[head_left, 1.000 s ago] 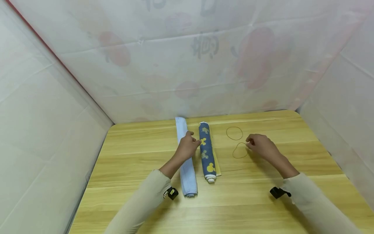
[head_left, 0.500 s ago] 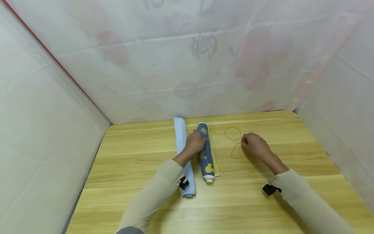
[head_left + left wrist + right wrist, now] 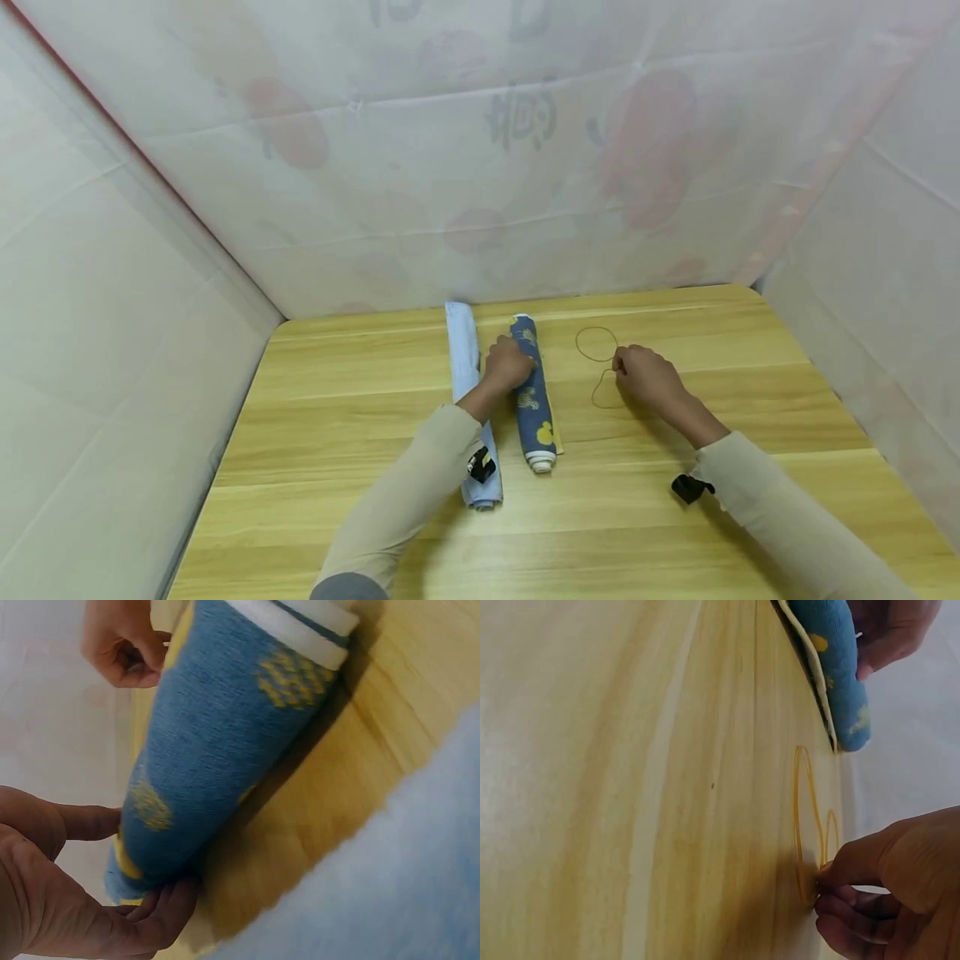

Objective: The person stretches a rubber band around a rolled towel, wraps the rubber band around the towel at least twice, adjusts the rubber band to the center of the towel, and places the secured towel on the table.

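Wooden table [image 3: 360, 500]: left hand [image 3: 507, 367] grips navy yellow-print rolled towel [image 3: 534, 408]; right hand [image 3: 643, 375] seemingly pinches 1 rubber band [image 3: 606, 392].

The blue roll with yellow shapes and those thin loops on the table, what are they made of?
The dark blue rolled towel, gripped by the left hand, looks like soft terry cloth: fuzzy, matte nap, with white layers at its end. The rubber band pinched by the right hand, and the second rubber band, look like thin tan rubber, lying limp in floppy loops.
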